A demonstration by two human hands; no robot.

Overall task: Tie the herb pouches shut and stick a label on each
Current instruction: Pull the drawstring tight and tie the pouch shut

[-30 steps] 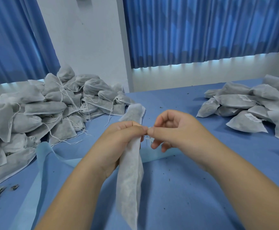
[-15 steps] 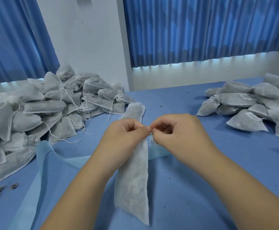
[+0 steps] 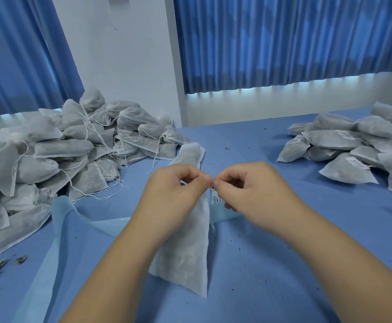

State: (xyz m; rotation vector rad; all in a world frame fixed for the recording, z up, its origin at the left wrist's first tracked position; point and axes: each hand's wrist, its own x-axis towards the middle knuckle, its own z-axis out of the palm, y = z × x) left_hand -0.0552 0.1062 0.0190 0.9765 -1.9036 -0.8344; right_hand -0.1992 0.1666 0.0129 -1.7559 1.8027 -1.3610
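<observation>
Pouch [image 3: 185, 252] of pale grey fabric hangs slanted in mid-frame, its lower end down by the blue table [image 3: 271, 264] and its top poking out above the left hand [image 3: 174, 194], whose grip is curled round it. The right hand [image 3: 255, 190] meets the left fingertip to fingertip just beside the pouch, its narrow grip pinching a small white printed label [image 3: 215, 198] that hangs below its fingers. 1 heap of pouches with loose strings [image 3: 62, 148] lies far left, 1 heap of labelled pouches [image 3: 344, 155] far right, and a light blue sheet [image 3: 64, 213] lies crumpled behind the left forearm.
</observation>
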